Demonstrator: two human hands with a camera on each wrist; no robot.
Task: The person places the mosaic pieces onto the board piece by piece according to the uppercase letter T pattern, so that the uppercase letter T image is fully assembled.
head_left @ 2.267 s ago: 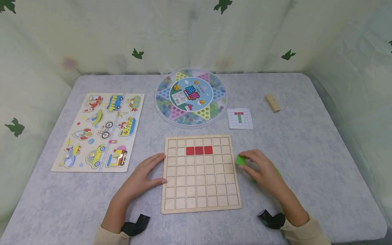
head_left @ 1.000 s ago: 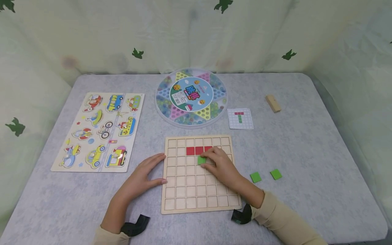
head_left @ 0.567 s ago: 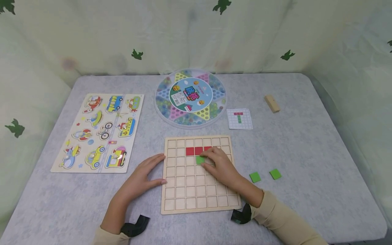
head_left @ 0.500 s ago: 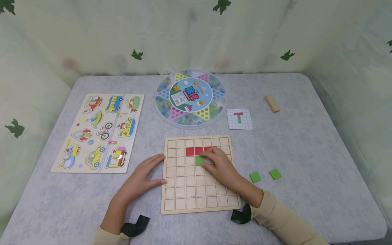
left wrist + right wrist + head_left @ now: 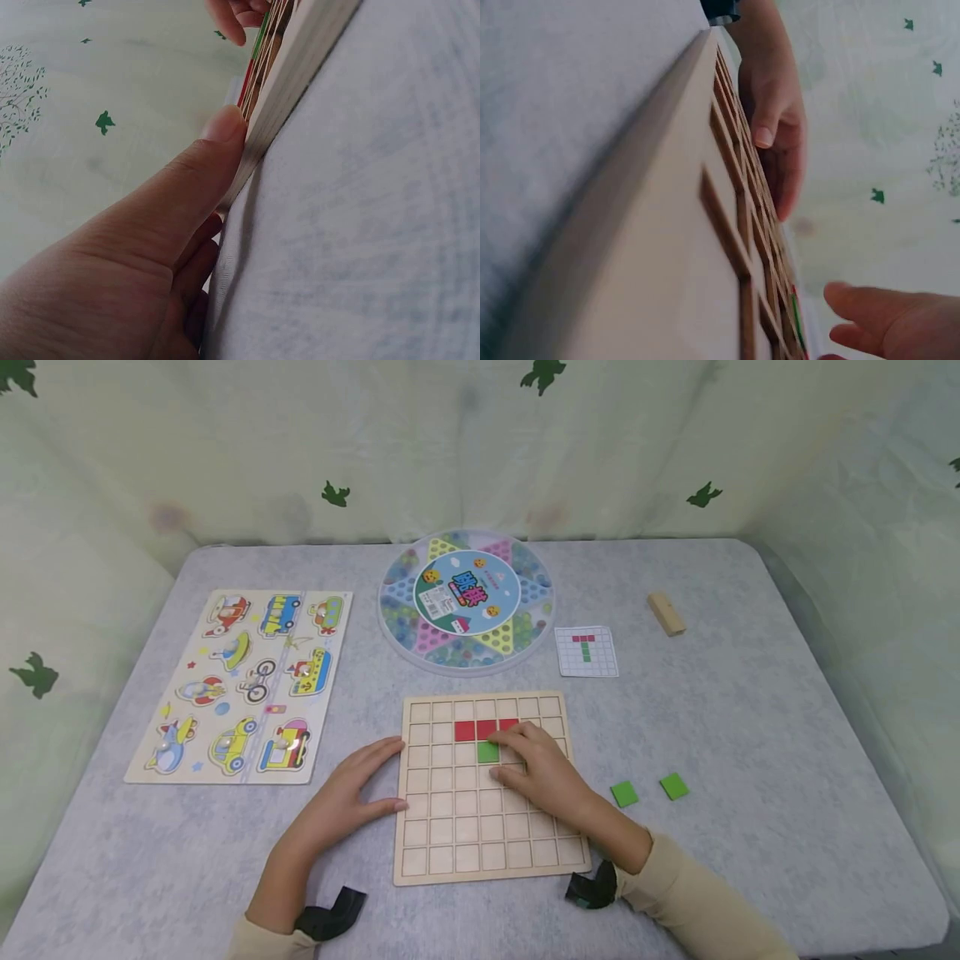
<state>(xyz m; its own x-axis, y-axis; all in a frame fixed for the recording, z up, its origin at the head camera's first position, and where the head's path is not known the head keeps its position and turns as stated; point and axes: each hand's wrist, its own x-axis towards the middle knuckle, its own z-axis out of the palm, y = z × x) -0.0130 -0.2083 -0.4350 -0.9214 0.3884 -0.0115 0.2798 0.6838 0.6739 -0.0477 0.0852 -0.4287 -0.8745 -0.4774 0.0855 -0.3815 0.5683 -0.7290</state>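
Thumb and forefinger of the right hand [image 5: 542, 778] have spread apart since half a second ago: the thumb has dropped off the green tile [image 5: 488, 752], which it was holding then. That tile now sits in the cell just below the middle red tile [image 5: 486, 727], on the wooden board [image 5: 442, 831]. The right fingers are slightly bent and parted, gripping nothing; the forefinger's tip is at the tile's upper edge, and I cannot tell whether it touches. The left hand [image 5: 352, 789] is spread wide, fingertips and thumb against the board's left edge, steadying it, I judge.

Going by the card [image 5: 587, 652], with its red bar over a green stem, the three-tile red row looks done and the stem begun. Left to place, it seems, are the nearer loose tile [image 5: 625, 793] and the farther loose tile [image 5: 674, 786], both green, on the table [image 5: 750, 818] right of the board
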